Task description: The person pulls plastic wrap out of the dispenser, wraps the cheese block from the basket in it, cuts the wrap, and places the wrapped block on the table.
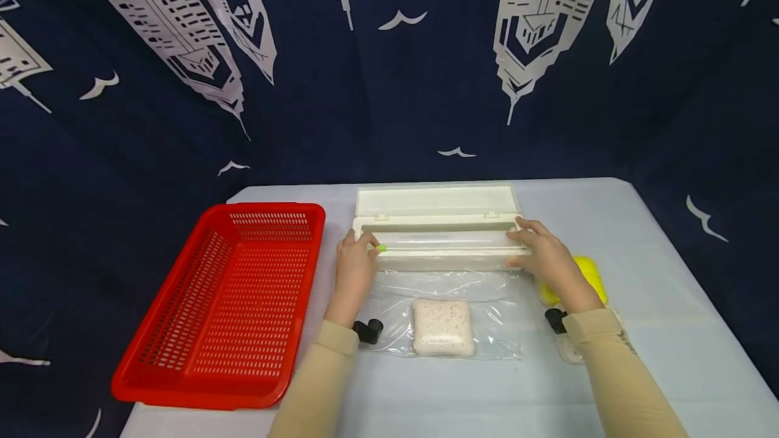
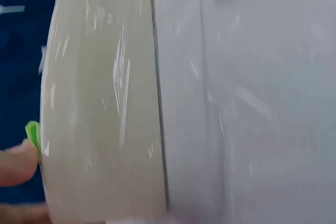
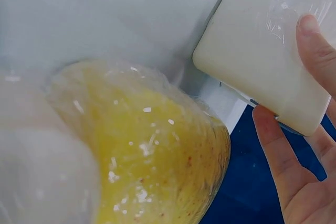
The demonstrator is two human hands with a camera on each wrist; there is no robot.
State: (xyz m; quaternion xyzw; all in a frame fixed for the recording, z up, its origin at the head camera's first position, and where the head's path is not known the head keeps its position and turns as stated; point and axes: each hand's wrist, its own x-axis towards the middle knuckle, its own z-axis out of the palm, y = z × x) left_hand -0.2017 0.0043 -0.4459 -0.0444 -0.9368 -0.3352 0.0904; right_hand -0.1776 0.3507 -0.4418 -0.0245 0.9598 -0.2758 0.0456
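Observation:
A white cling film dispenser point(image 1: 450, 260) lies across the table with its lid point(image 1: 435, 201) swung up at the back and a roll of film point(image 1: 453, 240) inside. My left hand point(image 1: 356, 268) grips its left end, a fingertip against the small green slider point(image 2: 33, 132). At the right end, my right hand point(image 1: 546, 257) holds the box, with the thumb point(image 3: 315, 45) on its front and fingers on the end. Clear film point(image 1: 389, 299) stretches from the box toward me. On that film sits a rounded cream block point(image 1: 443, 328) with brown speckles.
A red perforated basket point(image 1: 243, 303) stands on the left. Beside my right forearm lies a yellow item point(image 1: 589, 276) wrapped in film, with a pale wrapped item point(image 1: 569, 349) nearer me. A dark blue patterned curtain point(image 1: 389, 100) hangs behind the table.

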